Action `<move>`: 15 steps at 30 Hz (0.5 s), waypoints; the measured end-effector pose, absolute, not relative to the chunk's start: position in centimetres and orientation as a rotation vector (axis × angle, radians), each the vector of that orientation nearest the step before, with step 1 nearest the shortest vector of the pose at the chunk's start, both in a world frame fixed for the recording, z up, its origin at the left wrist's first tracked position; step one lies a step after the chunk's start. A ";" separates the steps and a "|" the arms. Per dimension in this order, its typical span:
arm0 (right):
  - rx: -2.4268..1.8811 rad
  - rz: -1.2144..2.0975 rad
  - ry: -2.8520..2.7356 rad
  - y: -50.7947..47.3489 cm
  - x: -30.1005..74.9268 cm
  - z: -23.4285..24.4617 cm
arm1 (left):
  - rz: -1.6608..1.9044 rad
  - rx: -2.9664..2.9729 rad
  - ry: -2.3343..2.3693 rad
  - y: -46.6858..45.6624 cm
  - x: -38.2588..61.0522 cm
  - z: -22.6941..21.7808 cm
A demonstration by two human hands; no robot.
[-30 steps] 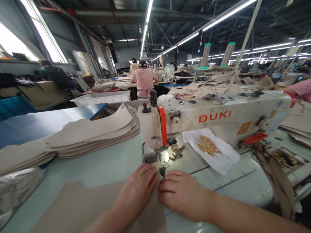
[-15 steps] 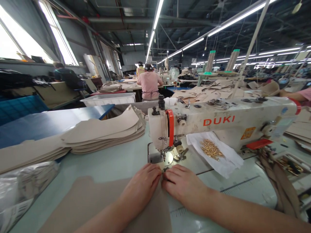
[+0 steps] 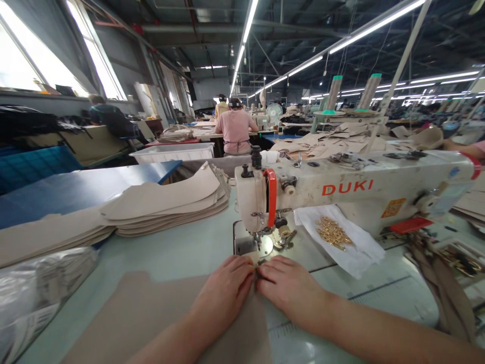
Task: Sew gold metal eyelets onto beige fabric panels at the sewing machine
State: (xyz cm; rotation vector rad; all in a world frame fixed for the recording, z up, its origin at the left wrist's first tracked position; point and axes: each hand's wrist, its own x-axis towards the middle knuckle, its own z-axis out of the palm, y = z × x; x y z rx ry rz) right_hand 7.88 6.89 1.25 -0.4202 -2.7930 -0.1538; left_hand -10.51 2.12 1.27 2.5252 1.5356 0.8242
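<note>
A beige fabric piece [image 3: 144, 313] lies on the pale green sewing table [image 3: 182, 247] in front of a white DUKI sewing machine [image 3: 341, 187]. My left hand [image 3: 227, 293] rests on the piece's far right corner, fingers together and curled. My right hand [image 3: 291, 288] lies beside it, and the fingertips of both hands meet at the piece's edge just before the presser foot [image 3: 261, 243]. Whatever sits between the fingertips is hidden.
A white cloth with several gold metal fittings [image 3: 333, 232] lies under the machine arm. A stack of beige cut pieces [image 3: 166, 202] sits at the left, with a plastic-wrapped bundle [image 3: 38, 288] nearer. Beige straps [image 3: 439, 273] hang at the right. A person in pink [image 3: 235, 131] sits with their back to me.
My hands have closed the gap between them, and their fingertips now touch near the presser foot. A small dark bit seen between them earlier is now covered.
</note>
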 end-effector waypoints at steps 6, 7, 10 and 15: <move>-0.430 -0.211 -2.809 8.1 7.8 1.6 | 0.849 2.534 1.554 3.3 -10.3 1.2; -0.435 -0.217 -2.815 8.4 7.9 1.6 | 0.858 2.538 1.550 3.7 -10.2 1.2; -0.449 -0.223 -2.828 9.4 7.9 1.8 | 0.913 2.548 1.537 4.9 -10.2 1.2; -0.492 -0.148 -2.823 10.4 7.8 1.7 | 0.995 2.526 1.534 6.3 -10.5 1.0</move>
